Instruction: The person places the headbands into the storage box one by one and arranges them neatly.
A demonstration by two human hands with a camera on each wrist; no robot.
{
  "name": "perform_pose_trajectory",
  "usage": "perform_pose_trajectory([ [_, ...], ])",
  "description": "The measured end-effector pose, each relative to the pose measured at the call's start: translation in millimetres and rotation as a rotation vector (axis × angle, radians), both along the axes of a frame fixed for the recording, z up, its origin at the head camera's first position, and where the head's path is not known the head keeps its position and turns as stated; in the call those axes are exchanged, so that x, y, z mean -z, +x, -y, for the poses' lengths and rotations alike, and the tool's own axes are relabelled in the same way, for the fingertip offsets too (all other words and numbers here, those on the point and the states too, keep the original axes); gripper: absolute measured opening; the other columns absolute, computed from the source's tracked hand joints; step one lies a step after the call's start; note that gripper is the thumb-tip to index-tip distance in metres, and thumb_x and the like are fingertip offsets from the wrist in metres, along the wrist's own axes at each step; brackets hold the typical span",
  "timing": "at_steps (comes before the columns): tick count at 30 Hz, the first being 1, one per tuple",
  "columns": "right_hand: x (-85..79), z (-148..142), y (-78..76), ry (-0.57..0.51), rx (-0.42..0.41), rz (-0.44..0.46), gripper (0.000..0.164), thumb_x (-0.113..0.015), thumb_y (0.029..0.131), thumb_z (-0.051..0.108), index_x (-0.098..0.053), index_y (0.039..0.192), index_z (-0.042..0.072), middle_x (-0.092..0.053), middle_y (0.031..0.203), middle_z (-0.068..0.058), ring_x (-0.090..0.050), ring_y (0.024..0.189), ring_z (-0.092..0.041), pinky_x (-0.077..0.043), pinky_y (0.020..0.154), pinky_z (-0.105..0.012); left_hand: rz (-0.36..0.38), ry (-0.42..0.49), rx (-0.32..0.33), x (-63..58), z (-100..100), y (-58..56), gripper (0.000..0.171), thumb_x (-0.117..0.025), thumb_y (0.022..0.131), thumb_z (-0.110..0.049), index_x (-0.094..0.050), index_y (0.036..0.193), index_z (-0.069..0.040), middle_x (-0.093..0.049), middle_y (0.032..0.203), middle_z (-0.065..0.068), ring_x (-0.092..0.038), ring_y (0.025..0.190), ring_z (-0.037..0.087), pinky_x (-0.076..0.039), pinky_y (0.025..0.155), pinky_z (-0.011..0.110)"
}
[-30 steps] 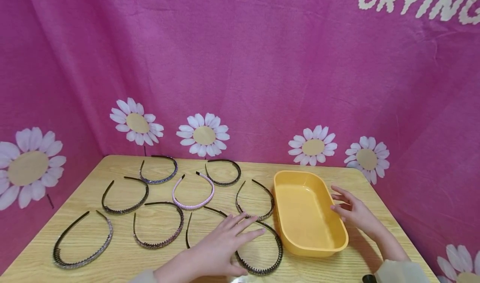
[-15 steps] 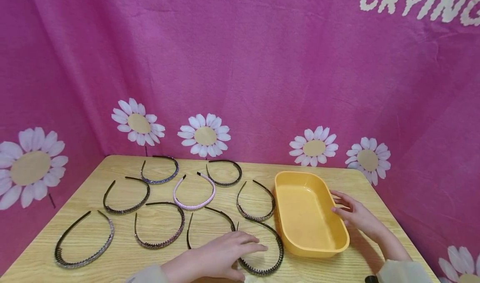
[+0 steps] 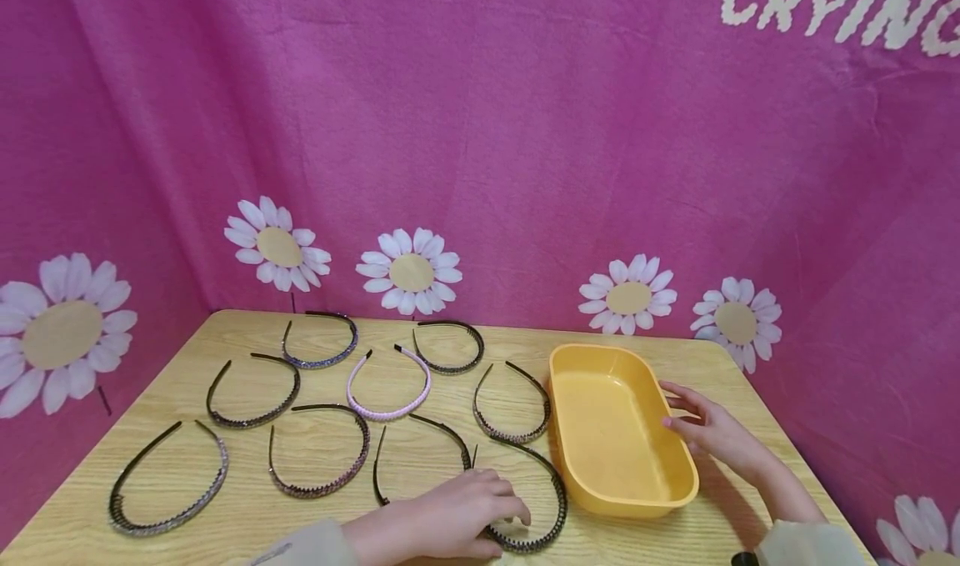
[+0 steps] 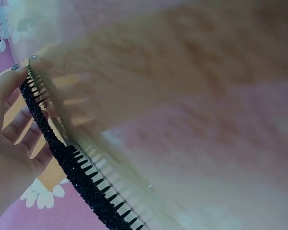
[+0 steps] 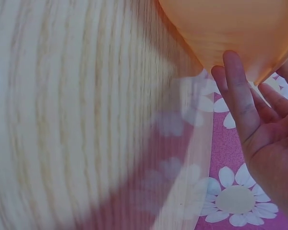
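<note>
Several hair headbands lie spread over the table in the head view. At the near front, my left hand (image 3: 457, 508) curls its fingers and thumb about the near part of a black toothed headband (image 3: 561, 499). In the left wrist view, the thumb of the left hand (image 4: 14, 139) meets the end of the sparkly black band (image 4: 72, 167); the fingers show beyond it. A yellow tray (image 3: 622, 503) stands to the right, bare inside. My right hand (image 3: 716, 437) rests at its right side, thumb at the rim. The right wrist view shows extended fingers (image 5: 240, 91) against the tray's outside (image 5: 221, 33).
Other headbands include a pink one (image 3: 388, 412), a blue glittery one (image 3: 322, 362) and a silvery one (image 3: 176, 520). Another dark headband (image 3: 442, 428) lies partly under the left forearm. A pink cloth (image 3: 480, 132) with daisies hangs behind the wooden table (image 3: 517, 341).
My left hand has come down at the front black headband, and its spread fingers have curled in. The right hand has stayed at the tray, its fingers settling slightly closer against the side.
</note>
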State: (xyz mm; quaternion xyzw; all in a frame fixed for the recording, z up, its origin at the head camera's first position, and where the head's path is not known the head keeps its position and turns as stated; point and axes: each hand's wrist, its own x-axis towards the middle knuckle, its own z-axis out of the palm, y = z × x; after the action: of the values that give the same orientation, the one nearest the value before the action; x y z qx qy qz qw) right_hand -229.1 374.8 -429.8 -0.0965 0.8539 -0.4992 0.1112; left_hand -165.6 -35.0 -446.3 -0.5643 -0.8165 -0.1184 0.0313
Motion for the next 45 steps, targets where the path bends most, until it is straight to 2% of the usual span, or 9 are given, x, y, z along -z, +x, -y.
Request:
perform_pose_trajectory([
  [3,0.8,-1.2,-0.3,0.000,-0.001,0.002,0.067,-0.058,0.093,0.020,-0.023,0.147,0.003,-0.036,0.139,-0.034,-0.057,0.101,-0.001,-0.055,0.074,-0.032,-0.009,-0.006,-0.003,0.6,-2.4,0.3,0.031,-0.071,0.083,-0.032,-0.060,0.112,-0.029,-0.058,0.102,-0.015,-0.049,0.095,0.000,-0.038,0.079,0.016],
  [8,-2.5,-1.4,-1.3,0.021,-0.003,0.016,0.068,-0.059,0.093,0.020,-0.023,0.147,0.003,-0.036,0.138,-0.034,-0.057,0.106,-0.015,-0.055,0.074,-0.031,-0.040,-0.023,-0.010,2.3,-6.6,0.7,0.020,-0.069,0.083,-0.030,-0.061,0.101,-0.031,-0.055,0.092,-0.019,-0.046,0.087,-0.003,-0.032,0.072,0.013],
  [12,-6.2,-0.5,-2.0,0.020,-0.016,0.035,0.068,-0.058,0.093,0.020,-0.021,0.148,0.002,-0.036,0.137,-0.036,-0.058,0.104,-0.022,-0.055,0.067,-0.031,-0.050,-0.034,-0.014,3.9,-7.8,0.8,0.016,-0.069,0.082,-0.030,-0.061,0.096,-0.031,-0.051,0.084,-0.020,-0.042,0.081,-0.004,-0.029,0.068,0.013],
  [17,-7.1,-0.7,-2.6,0.016,-0.023,0.040,0.068,-0.058,0.094,0.019,-0.020,0.148,0.002,-0.036,0.137,-0.036,-0.058,0.098,-0.015,-0.052,0.060,-0.029,-0.037,-0.037,-0.010,2.8,-7.1,1.1,0.014,-0.068,0.083,-0.028,-0.061,0.096,-0.030,-0.046,0.078,-0.019,-0.040,0.077,-0.004,-0.027,0.067,0.013],
  [22,-5.6,0.3,-3.3,-0.002,-0.034,0.055,0.068,-0.056,0.094,0.019,-0.019,0.148,0.002,-0.037,0.135,-0.035,-0.057,0.086,-0.012,-0.047,0.053,-0.027,0.002,-0.024,0.000,1.6,-4.5,1.2,0.015,-0.068,0.085,-0.026,-0.061,0.098,-0.028,-0.051,0.081,-0.019,-0.041,0.077,-0.004,-0.028,0.067,0.012],
  [26,-3.9,0.6,-3.1,0.012,-0.037,0.061,0.067,-0.056,0.095,0.021,-0.019,0.148,0.003,-0.038,0.135,-0.034,-0.058,0.091,-0.012,-0.051,0.060,-0.029,-0.018,-0.011,-0.006,-0.6,-2.7,2.6,0.014,-0.068,0.085,-0.027,-0.060,0.097,-0.028,-0.052,0.083,-0.020,-0.043,0.080,-0.005,-0.028,0.068,0.011],
  [29,-3.3,0.1,-2.3,0.027,-0.021,0.061,0.067,-0.056,0.095,0.022,-0.020,0.148,0.004,-0.038,0.136,-0.034,-0.059,0.098,-0.014,-0.054,0.066,-0.032,-0.056,0.005,-0.015,-3.8,-2.3,3.5,0.013,-0.068,0.085,-0.030,-0.060,0.095,-0.029,-0.051,0.082,-0.021,-0.043,0.079,-0.005,-0.028,0.068,0.012],
  [36,-3.1,-0.3,-3.1,0.024,0.000,0.076,0.068,-0.057,0.094,0.022,-0.021,0.149,0.007,-0.039,0.136,-0.033,-0.059,0.094,-0.016,-0.051,0.059,-0.030,-0.077,0.029,-0.037,-17.5,-0.9,4.6,0.011,-0.067,0.085,-0.030,-0.059,0.093,-0.029,-0.050,0.081,-0.020,-0.042,0.078,-0.003,-0.029,0.069,0.013],
  [45,-5.6,-0.1,-2.2,0.023,-0.007,0.088,0.068,-0.056,0.095,0.023,-0.019,0.149,0.007,-0.036,0.137,-0.034,-0.059,0.101,-0.020,-0.055,0.071,-0.034,-0.072,0.055,-0.066,-38.6,2.0,4.5,0.012,-0.066,0.085,-0.025,-0.060,0.095,-0.028,-0.054,0.088,-0.020,-0.048,0.087,0.000,-0.033,0.073,0.014],
])
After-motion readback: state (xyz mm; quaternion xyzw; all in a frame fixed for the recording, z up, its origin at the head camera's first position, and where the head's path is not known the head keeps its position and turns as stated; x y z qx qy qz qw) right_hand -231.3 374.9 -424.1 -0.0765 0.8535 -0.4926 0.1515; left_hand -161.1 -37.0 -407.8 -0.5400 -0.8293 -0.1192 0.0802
